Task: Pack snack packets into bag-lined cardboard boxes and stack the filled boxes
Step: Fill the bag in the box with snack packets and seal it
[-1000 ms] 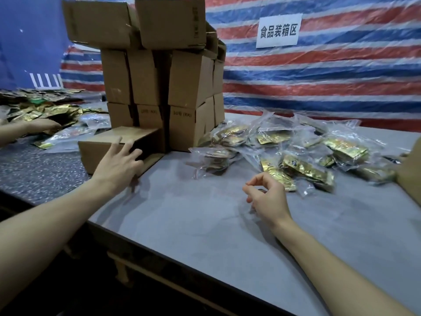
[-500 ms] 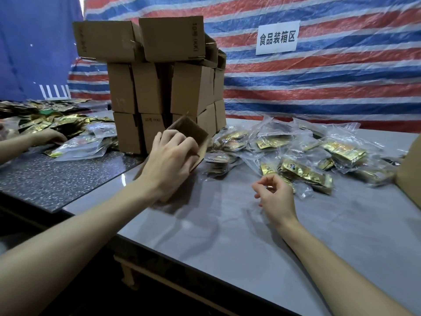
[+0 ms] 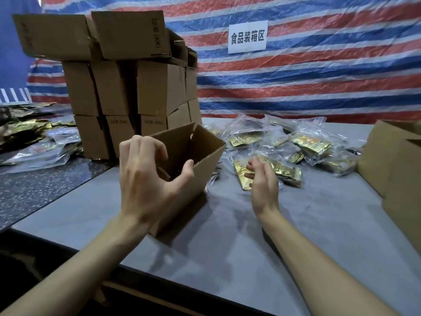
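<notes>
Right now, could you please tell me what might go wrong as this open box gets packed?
No bag liner shows inside the open cardboard box, so snack packets might go in unlined. The left hand grips only its rim; it could tip. The box stack right behind has overhanging top boxes that a bump might topple.

I see the box (image 3: 205, 165) in plain brown. Behind it, the stack (image 3: 157, 87) is the same brown with dark print. Right of it, the packets (image 3: 284, 169) are gold in clear plastic. Under it, the table (image 3: 250, 236) is grey. Left of it, the counter (image 3: 45, 185) is speckled black. Far behind it, the tarp (image 3: 319, 76) is striped red, white and blue, and the sign (image 3: 247, 39) is white with black characters.
</notes>
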The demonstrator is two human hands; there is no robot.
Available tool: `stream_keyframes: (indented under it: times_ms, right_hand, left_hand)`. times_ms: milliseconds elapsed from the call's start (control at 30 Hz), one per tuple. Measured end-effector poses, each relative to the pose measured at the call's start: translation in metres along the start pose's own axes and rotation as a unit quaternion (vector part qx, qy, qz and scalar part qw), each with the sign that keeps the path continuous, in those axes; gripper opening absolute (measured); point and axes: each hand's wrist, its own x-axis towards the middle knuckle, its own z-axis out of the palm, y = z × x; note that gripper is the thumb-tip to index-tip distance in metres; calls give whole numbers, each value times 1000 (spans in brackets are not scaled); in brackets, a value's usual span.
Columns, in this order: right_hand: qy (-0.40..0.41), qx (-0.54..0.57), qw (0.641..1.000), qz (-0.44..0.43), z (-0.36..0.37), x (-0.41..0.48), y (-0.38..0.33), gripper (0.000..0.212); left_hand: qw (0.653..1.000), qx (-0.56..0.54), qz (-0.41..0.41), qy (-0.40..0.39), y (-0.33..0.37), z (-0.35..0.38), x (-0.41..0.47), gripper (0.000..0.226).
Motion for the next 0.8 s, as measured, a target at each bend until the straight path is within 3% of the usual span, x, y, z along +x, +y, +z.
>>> stream_keyframes:
  times_ms: [133,300,533,600,700,800]
  right_hand:
    - [-15,42,999,4,1,4,-3,43]
    - [14,159,987,26,-15,18,-7,61]
    - [167,149,974,14,-30,29,-3,57]
    - [205,133,969,23,-31,33,1,53]
    - [258,109,960,29,-34,41,3,43]
    - [319,108,941,22,-41,44,4,49]
  left_hand:
    - [998,-54,27,5,21,0,-7,31]
    - [983,-174,-27,-49,40,16,-5,33]
    - [944,-300,-119,-69,40,71,0,63]
    - [917,-344,-185,-72,40,86,-1,79]
    - [849,-447,-270,-82,40,102,0,100]
    - [818,-495,-276,-95,29,112,-2,111]
